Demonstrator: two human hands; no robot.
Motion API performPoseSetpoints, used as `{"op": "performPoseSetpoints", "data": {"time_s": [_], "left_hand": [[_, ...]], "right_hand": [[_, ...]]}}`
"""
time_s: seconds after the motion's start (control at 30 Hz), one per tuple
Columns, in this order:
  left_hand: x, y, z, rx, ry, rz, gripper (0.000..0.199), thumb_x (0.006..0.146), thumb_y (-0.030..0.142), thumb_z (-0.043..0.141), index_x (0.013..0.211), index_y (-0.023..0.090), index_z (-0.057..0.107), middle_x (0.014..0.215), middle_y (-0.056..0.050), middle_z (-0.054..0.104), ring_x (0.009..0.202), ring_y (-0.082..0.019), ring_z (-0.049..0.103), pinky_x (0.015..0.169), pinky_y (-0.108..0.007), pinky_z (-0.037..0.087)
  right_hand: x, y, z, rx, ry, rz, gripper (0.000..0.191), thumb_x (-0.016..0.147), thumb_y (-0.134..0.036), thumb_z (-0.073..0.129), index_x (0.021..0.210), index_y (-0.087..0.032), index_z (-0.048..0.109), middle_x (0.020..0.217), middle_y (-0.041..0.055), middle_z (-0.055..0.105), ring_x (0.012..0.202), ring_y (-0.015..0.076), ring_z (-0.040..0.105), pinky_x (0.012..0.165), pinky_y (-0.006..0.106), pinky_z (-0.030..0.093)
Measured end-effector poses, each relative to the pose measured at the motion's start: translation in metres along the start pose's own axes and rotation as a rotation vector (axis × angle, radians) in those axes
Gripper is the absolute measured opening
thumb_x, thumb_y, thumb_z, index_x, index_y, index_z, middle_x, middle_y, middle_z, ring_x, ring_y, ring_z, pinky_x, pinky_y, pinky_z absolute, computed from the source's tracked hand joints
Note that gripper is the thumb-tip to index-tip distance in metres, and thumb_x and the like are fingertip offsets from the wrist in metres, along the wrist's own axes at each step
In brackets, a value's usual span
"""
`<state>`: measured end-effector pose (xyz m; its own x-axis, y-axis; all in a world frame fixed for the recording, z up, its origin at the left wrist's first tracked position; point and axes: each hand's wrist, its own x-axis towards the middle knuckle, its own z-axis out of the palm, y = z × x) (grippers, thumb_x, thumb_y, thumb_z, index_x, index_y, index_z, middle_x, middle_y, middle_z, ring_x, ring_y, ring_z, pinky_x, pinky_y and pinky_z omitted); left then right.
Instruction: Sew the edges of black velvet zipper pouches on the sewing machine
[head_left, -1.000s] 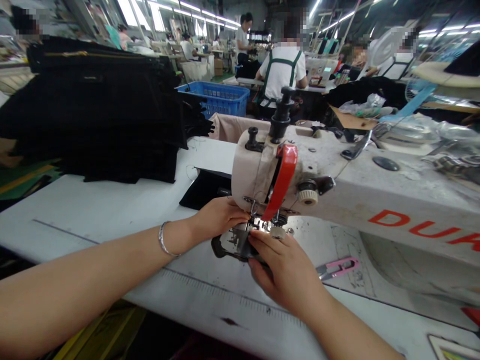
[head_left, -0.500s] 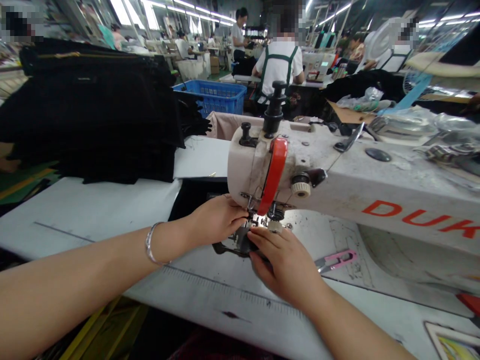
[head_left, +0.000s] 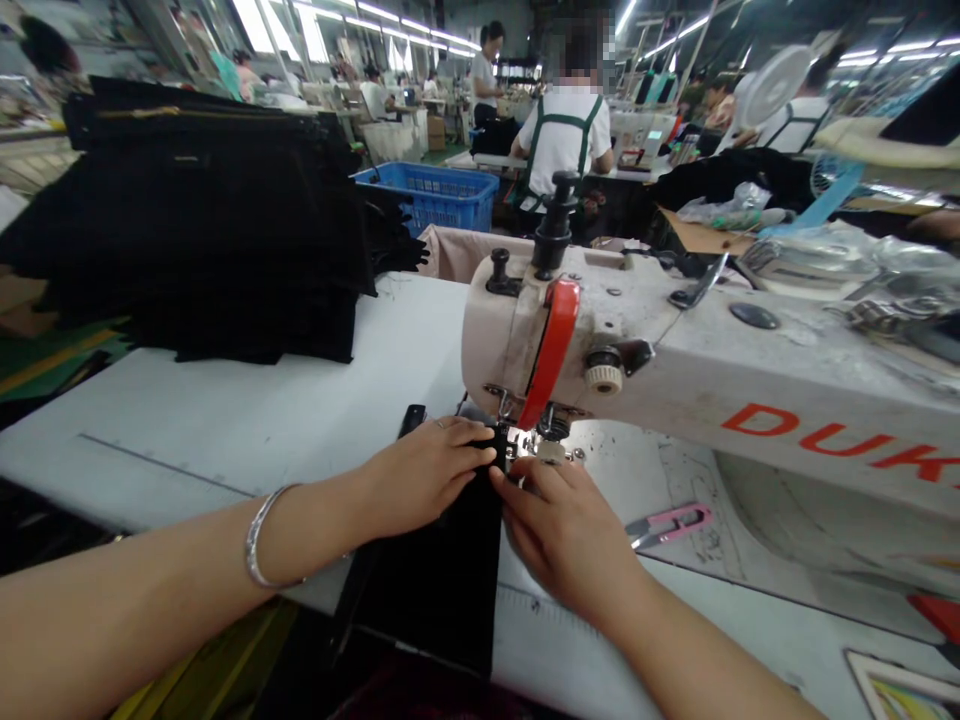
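Observation:
A black fabric piece lies at the sewing machine, its far end by the presser foot and its near end reaching over the table's front edge. Flat on top of its far end rests my left hand, fingers stretched toward the needle area. My right hand is just right of the presser foot, with bent fingers and thumb closed at the fabric's right edge. The exact grip of these fingertips is partly hidden. Pink-handled thread snips lie right of my right hand.
A tall stack of black fabric pieces stands at the left on the white table. Behind the machine are a blue basket and a pinkish cloth-lined bin. A person in a white shirt sits beyond with back turned.
The black fabric has moved from behind the machine head to the near side, under my left hand. My left hand has shifted left and nearer, its fingers now straighter. My right hand stays by the presser foot.

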<state>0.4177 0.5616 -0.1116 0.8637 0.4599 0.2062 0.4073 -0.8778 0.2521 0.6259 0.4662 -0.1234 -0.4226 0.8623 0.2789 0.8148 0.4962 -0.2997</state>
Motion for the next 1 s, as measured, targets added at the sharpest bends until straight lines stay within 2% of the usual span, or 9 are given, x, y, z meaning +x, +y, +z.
{"op": "performPoseSetpoints", "data": {"time_s": [0.1, 0.2, 0.3, 0.4, 0.47, 0.6, 0.7, 0.83, 1.0], "left_hand": [[0.007, -0.009, -0.004, 0.008, -0.028, 0.009, 0.030, 0.094, 0.012, 0.050, 0.121, 0.014, 0.064, 0.132, -0.012, 0.060, 0.124, -0.024, 0.056, 0.108, -0.045, 0.045], [-0.004, 0.007, -0.017, 0.041, -0.091, 0.000, 0.037, 0.094, 0.024, 0.057, 0.130, 0.014, 0.059, 0.139, -0.015, 0.056, 0.129, -0.026, 0.053, 0.108, -0.045, 0.045], [-0.035, 0.047, -0.025, 0.072, -0.140, -0.005, 0.080, 0.082, 0.055, 0.067, 0.143, 0.010, 0.044, 0.149, -0.021, 0.041, 0.136, -0.037, 0.042, 0.106, -0.051, 0.046], [-0.071, 0.079, -0.019, 0.026, -0.060, 0.080, 0.042, 0.094, 0.030, 0.055, 0.133, 0.015, 0.055, 0.134, -0.012, 0.060, 0.122, -0.028, 0.058, 0.102, -0.042, 0.051], [-0.086, 0.085, -0.013, -0.071, 0.054, -0.014, 0.033, 0.097, 0.015, 0.044, 0.125, 0.020, 0.059, 0.122, -0.005, 0.068, 0.112, -0.019, 0.064, 0.098, -0.030, 0.053], [-0.092, 0.079, -0.009, -0.233, 0.265, -0.361, 0.024, 0.099, 0.020, 0.044, 0.114, 0.025, 0.062, 0.111, -0.001, 0.070, 0.102, -0.014, 0.066, 0.088, -0.023, 0.055], [-0.089, 0.076, -0.012, -0.251, 0.343, -0.461, 0.022, 0.100, 0.022, 0.043, 0.109, 0.023, 0.062, 0.107, -0.004, 0.068, 0.101, -0.018, 0.064, 0.086, -0.028, 0.056], [-0.093, 0.082, -0.008, -0.185, 0.303, -0.284, 0.025, 0.099, 0.016, 0.044, 0.115, 0.022, 0.062, 0.110, -0.005, 0.066, 0.103, -0.018, 0.061, 0.091, -0.030, 0.053], [-0.098, 0.089, 0.006, -0.062, 0.159, -0.015, 0.032, 0.097, 0.010, 0.046, 0.124, 0.019, 0.061, 0.107, -0.006, 0.067, 0.102, -0.021, 0.058, 0.092, -0.038, 0.050]], "right_hand": [[0.002, 0.000, 0.001, -0.020, -0.024, 0.021, 0.042, 0.095, -0.020, 0.051, 0.136, -0.018, 0.054, 0.116, 0.0134, 0.060, 0.103, 0.0288, 0.053, 0.088, 0.049, 0.049], [0.002, 0.002, -0.002, 0.013, -0.022, 0.030, 0.044, 0.094, -0.021, 0.055, 0.137, -0.019, 0.052, 0.120, 0.0128, 0.060, 0.107, 0.0286, 0.053, 0.091, 0.049, 0.048], [-0.004, 0.001, -0.013, 0.110, -0.038, 0.028, 0.042, 0.091, -0.018, 0.061, 0.133, -0.019, 0.056, 0.126, 0.0098, 0.060, 0.114, 0.0272, 0.052, 0.098, 0.047, 0.046], [-0.017, -0.011, -0.028, 0.194, -0.107, 0.033, 0.030, 0.087, -0.010, 0.063, 0.113, -0.023, 0.066, 0.120, 0.0039, 0.064, 0.109, 0.0247, 0.056, 0.097, 0.044, 0.047], [-0.029, -0.026, -0.032, 0.265, -0.120, 0.045, 0.024, 0.086, -0.007, 0.063, 0.100, -0.025, 0.069, 0.111, 0.0016, 0.066, 0.101, 0.0224, 0.058, 0.090, 0.040, 0.049], [-0.049, -0.057, -0.016, 0.320, -0.025, 0.123, 0.015, 0.084, -0.014, 0.069, 0.096, -0.024, 0.066, 0.100, 0.0023, 0.065, 0.094, 0.0227, 0.056, 0.081, 0.039, 0.048], [-0.055, -0.072, 0.005, 0.222, 0.094, 0.188, 0.025, 0.082, -0.022, 0.074, 0.104, -0.021, 0.063, 0.102, 0.0051, 0.064, 0.092, 0.0256, 0.054, 0.079, 0.042, 0.046], [-0.057, -0.077, 0.018, 0.140, 0.186, 0.052, 0.019, 0.094, -0.020, 0.058, 0.113, -0.020, 0.063, 0.098, 0.0052, 0.066, 0.084, 0.0221, 0.054, 0.072, 0.038, 0.043], [-0.067, -0.074, 0.015, 0.177, 0.197, -0.019, 0.017, 0.099, -0.017, 0.049, 0.098, -0.018, 0.066, 0.087, 0.0041, 0.066, 0.078, 0.0196, 0.052, 0.071, 0.036, 0.041]]}}
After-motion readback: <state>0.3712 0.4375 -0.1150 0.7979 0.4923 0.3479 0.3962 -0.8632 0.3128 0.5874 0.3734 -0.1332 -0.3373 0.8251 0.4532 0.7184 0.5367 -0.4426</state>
